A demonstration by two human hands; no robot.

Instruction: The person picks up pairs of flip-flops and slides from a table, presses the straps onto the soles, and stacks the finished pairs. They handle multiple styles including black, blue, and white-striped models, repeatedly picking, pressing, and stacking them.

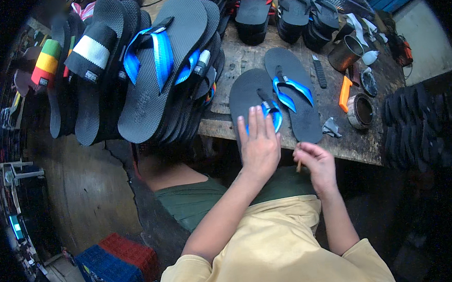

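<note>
two hands (259, 144) (314, 162) at blue-strapped sandal (249, 95).

Two black flip-flops (275, 94) near the worktop's front edge carry bright blue straps with a darker stripe. Stacked black sandals (154, 68) at the left end show blue straps, one white-banded grey strap (91, 51), and one red, yellow and green band (46, 61). An orange-handled knife (344, 93) lies on the brown worktop (350, 143).

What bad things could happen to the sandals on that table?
The left hand presses a black sandal that sticks out past the workbench edge, so it might tip off. The right hand holds a small stick close by; it could smear or poke the blue strap.
</note>
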